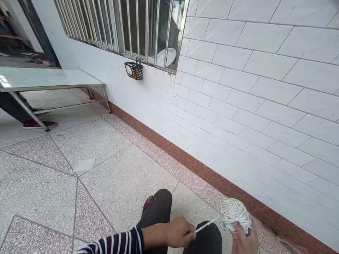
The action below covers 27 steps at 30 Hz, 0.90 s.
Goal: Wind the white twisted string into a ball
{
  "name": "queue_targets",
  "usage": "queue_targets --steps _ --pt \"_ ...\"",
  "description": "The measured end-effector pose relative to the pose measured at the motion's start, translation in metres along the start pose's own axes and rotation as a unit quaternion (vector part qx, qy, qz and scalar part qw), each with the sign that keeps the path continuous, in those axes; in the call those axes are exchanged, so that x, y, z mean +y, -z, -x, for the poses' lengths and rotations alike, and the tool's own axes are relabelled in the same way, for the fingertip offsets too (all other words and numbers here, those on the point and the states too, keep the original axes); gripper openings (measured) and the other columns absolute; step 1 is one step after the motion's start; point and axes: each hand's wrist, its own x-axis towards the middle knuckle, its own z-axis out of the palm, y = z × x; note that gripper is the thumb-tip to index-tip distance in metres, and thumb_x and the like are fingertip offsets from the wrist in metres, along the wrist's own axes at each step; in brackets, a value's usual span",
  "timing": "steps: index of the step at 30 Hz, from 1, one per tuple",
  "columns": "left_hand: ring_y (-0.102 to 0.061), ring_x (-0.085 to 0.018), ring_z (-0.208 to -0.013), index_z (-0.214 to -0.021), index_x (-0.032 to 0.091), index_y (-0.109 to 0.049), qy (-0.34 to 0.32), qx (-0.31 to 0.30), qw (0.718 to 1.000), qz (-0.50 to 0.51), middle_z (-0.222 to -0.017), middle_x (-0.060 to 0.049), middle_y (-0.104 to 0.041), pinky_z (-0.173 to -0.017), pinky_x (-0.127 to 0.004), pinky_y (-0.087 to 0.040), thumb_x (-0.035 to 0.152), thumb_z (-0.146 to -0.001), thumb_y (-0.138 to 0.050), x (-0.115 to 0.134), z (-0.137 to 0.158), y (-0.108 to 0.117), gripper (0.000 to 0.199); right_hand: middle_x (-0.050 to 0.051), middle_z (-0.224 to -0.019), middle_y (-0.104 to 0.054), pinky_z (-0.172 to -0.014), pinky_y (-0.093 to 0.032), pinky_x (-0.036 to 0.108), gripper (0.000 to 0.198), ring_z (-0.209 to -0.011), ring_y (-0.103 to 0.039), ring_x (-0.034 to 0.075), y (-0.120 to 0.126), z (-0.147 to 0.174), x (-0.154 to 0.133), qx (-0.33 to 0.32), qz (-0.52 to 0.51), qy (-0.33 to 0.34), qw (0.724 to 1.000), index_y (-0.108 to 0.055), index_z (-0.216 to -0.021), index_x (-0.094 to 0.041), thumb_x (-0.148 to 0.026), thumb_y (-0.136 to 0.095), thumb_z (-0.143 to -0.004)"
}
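Note:
A ball of white yarn [234, 213] sits in my right hand [245, 240], whose fingers wrap round its lower side. From the ball a strand of yarn [208, 225] runs slantwise down to the left. My left hand [180, 233] pinches that strand between thumb and fingers, above my knees. The strand looks taut between the two hands. A striped sleeve [113, 243] covers part of the left arm. Below the hands are my dark trouser legs [157, 208].
A white tiled wall [238, 88] with a brown skirting [169, 146] runs along the right. A small black basket [134, 70] hangs under the barred window. At the left stands a glass-topped table [47, 77], with a person's leg and shoe [39, 124] beneath. Paper [85, 164] lies on the floor.

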Motion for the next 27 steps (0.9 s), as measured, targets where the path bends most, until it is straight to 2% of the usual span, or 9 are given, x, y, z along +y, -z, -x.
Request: queue_targets --steps 3,6,9,12,16,19,22,24,27 --pt "-0.059 -0.011 -0.06 -0.071 0.018 -0.058 -0.038 0.023 0.997 -0.064 -0.065 0.003 -0.064 -0.07 -0.02 -0.044 0.018 -0.091 -0.051 -0.012 -0.019 0.021 0.022 0.01 -0.121 -0.063 -0.075 -0.054 0.04 0.063 -0.1 -0.063 0.03 -0.004 0.01 -0.037 -0.047 -0.064 0.066 0.995 -0.05 -0.129 -0.025 -0.035 -0.068 -0.069" --pt "-0.057 -0.012 -0.062 -0.069 0.017 -0.055 -0.077 0.098 0.98 -0.154 -0.063 0.001 -0.061 -0.091 -0.031 -0.042 0.022 -0.094 -0.05 -0.006 -0.053 0.072 0.026 0.01 -0.127 -0.059 -0.094 -0.047 0.05 0.068 -0.111 -0.058 0.03 -0.006 0.023 -0.085 -0.042 -0.156 0.123 0.979 -0.049 -0.131 -0.023 -0.026 -0.069 -0.066" --pt "-0.049 -0.012 -0.052 -0.067 0.017 -0.054 -0.114 0.134 0.959 -0.224 -0.056 0.001 -0.055 -0.081 -0.031 -0.043 0.028 -0.099 -0.042 0.023 -0.094 0.146 0.036 0.01 -0.13 -0.059 -0.104 -0.039 0.057 0.068 -0.12 -0.054 0.032 -0.004 0.042 -0.131 -0.068 -0.226 0.212 0.948 -0.052 -0.129 -0.023 -0.022 -0.072 -0.063" --pt "-0.052 -0.015 -0.054 -0.081 0.017 -0.062 -0.092 0.162 0.937 -0.294 -0.06 -0.001 -0.06 -0.063 -0.027 -0.039 0.032 -0.101 -0.036 0.065 -0.128 0.219 0.036 0.006 -0.132 -0.058 -0.107 -0.038 0.058 0.059 -0.126 -0.051 0.031 0.001 0.064 -0.16 -0.07 -0.219 0.271 0.935 -0.051 -0.131 -0.028 -0.025 -0.068 -0.074" --pt "-0.06 -0.02 -0.071 -0.101 0.022 -0.064 -0.086 0.213 0.889 -0.397 -0.079 -0.005 -0.068 -0.062 -0.027 -0.034 0.036 -0.1 -0.035 0.128 -0.158 0.279 0.033 0.003 -0.136 -0.055 -0.106 -0.04 0.059 0.058 -0.131 -0.047 0.032 0.009 0.08 -0.176 -0.079 -0.227 0.306 0.921 -0.047 -0.136 -0.036 -0.039 -0.063 -0.081" --pt "-0.061 -0.022 -0.073 -0.103 0.021 -0.063 -0.111 0.212 0.866 -0.438 -0.079 -0.007 -0.068 -0.062 -0.028 -0.034 0.036 -0.1 -0.033 0.166 -0.175 0.288 0.034 0.0 -0.133 -0.058 -0.103 -0.041 0.063 0.056 -0.131 -0.046 0.034 0.013 0.079 -0.187 -0.073 -0.261 0.337 0.901 -0.046 -0.137 -0.041 -0.054 -0.053 -0.083" --pt "-0.062 -0.022 -0.073 -0.104 0.021 -0.063 -0.134 0.193 0.866 -0.441 -0.08 -0.008 -0.068 -0.061 -0.029 -0.035 0.035 -0.1 -0.032 0.179 -0.183 0.268 0.033 0.001 -0.127 -0.062 -0.103 -0.04 0.066 0.053 -0.13 -0.047 0.036 0.017 0.077 -0.199 -0.082 -0.313 0.351 0.878 -0.051 -0.133 -0.041 -0.053 -0.056 -0.082" --pt "-0.062 -0.022 -0.072 -0.101 0.021 -0.063 -0.138 0.149 0.885 -0.42 -0.082 -0.008 -0.069 -0.06 -0.028 -0.035 0.034 -0.101 -0.03 0.171 -0.181 0.242 0.035 0.001 -0.127 -0.063 -0.105 -0.038 0.065 0.054 -0.131 -0.046 0.035 0.019 0.077 -0.203 -0.101 -0.352 0.334 0.868 -0.054 -0.13 -0.04 -0.046 -0.064 -0.078" --pt "-0.062 -0.02 -0.07 -0.099 0.02 -0.063 -0.126 0.056 0.924 -0.356 -0.084 -0.007 -0.07 -0.058 -0.027 -0.035 0.032 -0.1 -0.035 0.14 -0.167 0.198 0.031 0.002 -0.131 -0.061 -0.108 -0.035 0.064 0.059 -0.134 -0.043 0.035 0.018 0.075 -0.198 -0.131 -0.377 0.263 0.878 -0.058 -0.125 -0.037 -0.04 -0.074 -0.069"
